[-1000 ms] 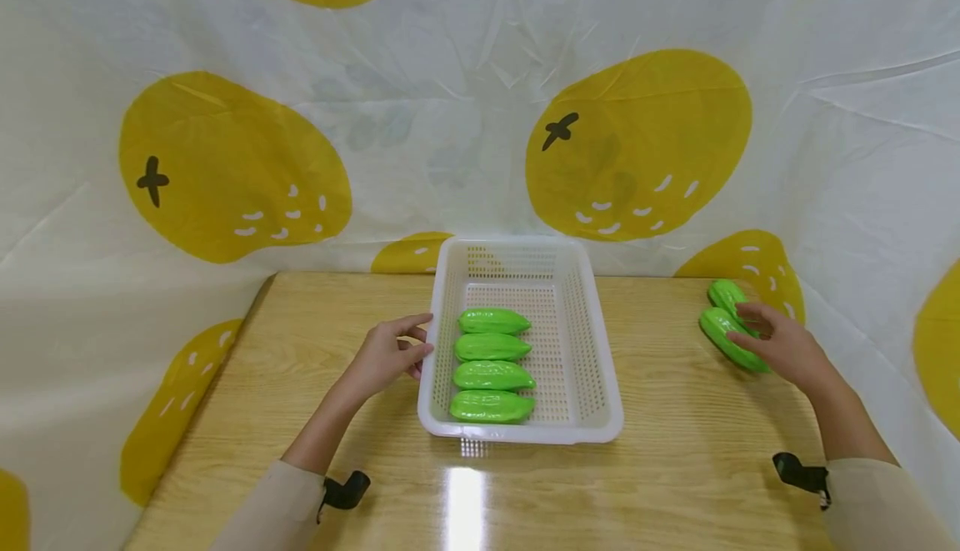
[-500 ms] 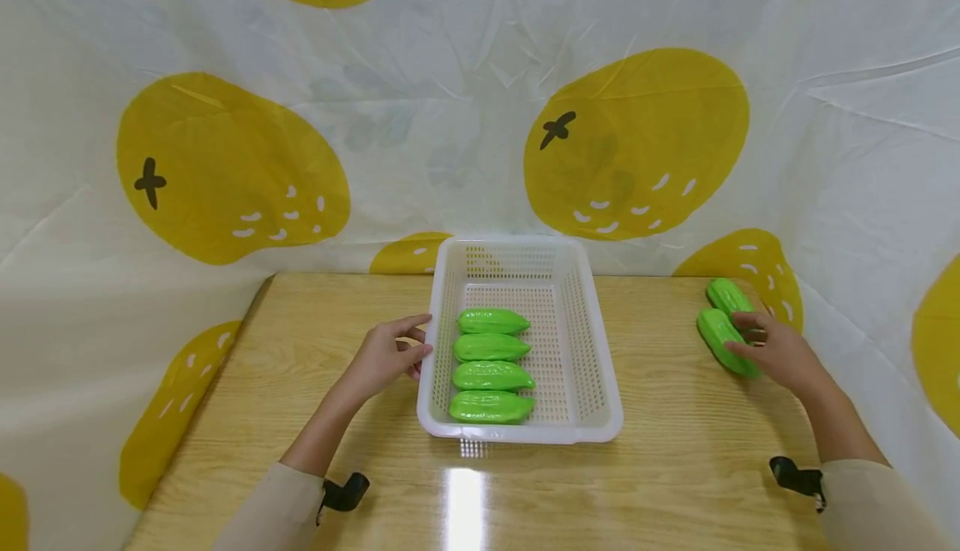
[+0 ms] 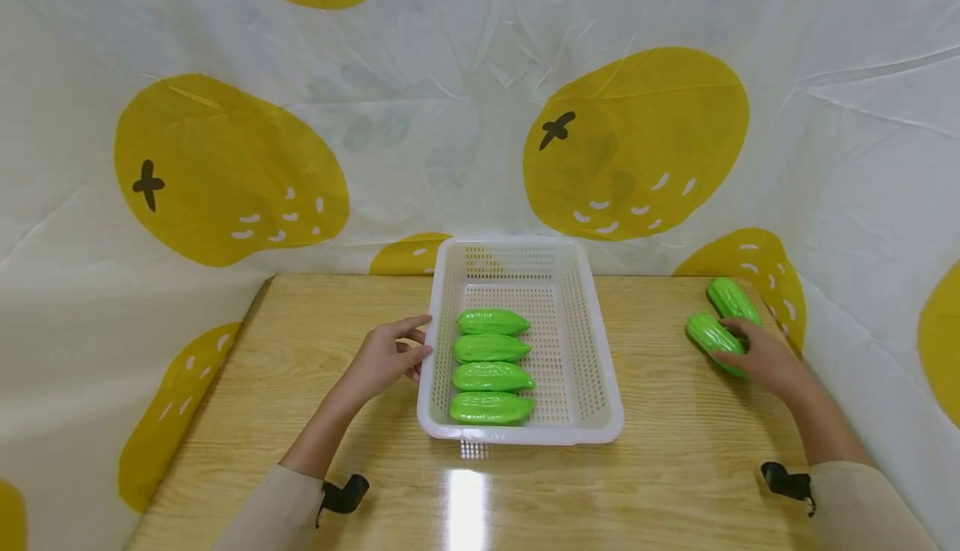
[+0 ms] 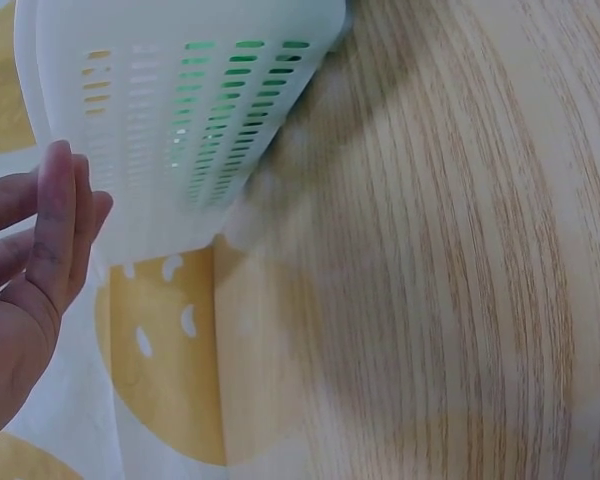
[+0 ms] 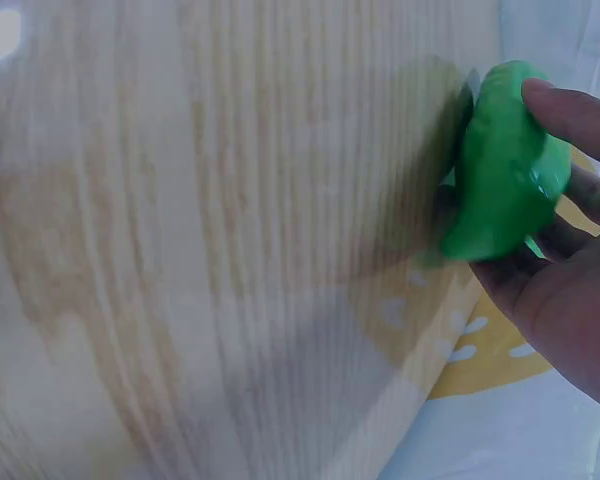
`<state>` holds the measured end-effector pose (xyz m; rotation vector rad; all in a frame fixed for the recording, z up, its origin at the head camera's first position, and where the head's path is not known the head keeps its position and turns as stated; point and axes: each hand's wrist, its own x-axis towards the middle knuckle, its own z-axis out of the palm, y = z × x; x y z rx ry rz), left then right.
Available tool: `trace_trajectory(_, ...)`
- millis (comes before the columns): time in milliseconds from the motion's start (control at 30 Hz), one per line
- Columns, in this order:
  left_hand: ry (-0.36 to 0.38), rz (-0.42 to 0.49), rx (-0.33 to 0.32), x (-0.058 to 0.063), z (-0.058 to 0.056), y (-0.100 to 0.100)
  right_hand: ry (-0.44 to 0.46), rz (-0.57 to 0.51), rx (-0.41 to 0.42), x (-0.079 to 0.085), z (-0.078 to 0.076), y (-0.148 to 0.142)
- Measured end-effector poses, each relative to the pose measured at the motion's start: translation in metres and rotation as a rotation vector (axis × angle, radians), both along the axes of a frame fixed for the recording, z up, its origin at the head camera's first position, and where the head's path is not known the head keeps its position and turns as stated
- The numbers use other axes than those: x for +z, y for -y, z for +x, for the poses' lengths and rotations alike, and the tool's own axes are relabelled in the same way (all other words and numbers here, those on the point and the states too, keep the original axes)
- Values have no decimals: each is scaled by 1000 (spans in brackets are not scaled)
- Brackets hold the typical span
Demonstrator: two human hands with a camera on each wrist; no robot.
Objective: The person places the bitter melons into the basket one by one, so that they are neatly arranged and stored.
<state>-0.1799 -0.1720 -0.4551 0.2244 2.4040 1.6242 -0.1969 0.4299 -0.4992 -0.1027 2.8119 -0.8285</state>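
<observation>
A white plastic basket (image 3: 596, 351) holds several green bitter melons (image 3: 491, 378) in a column along its left side. My left hand (image 3: 386, 355) is at the basket's left rim with fingertips against the outside. In the left wrist view its fingers (image 4: 52, 215) look nearly straight beside the perforated wall. On the right, my right hand (image 3: 767, 361) grips a green bitter melon (image 3: 708, 334) between thumb and fingers. The right wrist view shows this melon (image 5: 510, 165) tilted, close to the table, thumb across its side. Just behind lies another bitter melon (image 3: 731, 298), apart from the basket.
The wooden table (image 3: 652, 468) extends around the basket. A white cloth (image 3: 450, 159) printed with yellow fruit hangs behind the table's back edge and along both sides. Black wrist straps (image 3: 345, 493) sit at both cuffs.
My right hand has moved left and slightly nearer with the front bitter melon, separating it from the one behind. The left hand and basket have stayed put.
</observation>
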Motion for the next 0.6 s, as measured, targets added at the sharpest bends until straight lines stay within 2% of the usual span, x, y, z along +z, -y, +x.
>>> trace_trajectory(367,-1,-1,-11,2,-1,0,18,-1,-17,-7,4,4)
trace_trajectory(600,7,-4,-4,2,0,-1,-27,1,-7,-8,6,5)
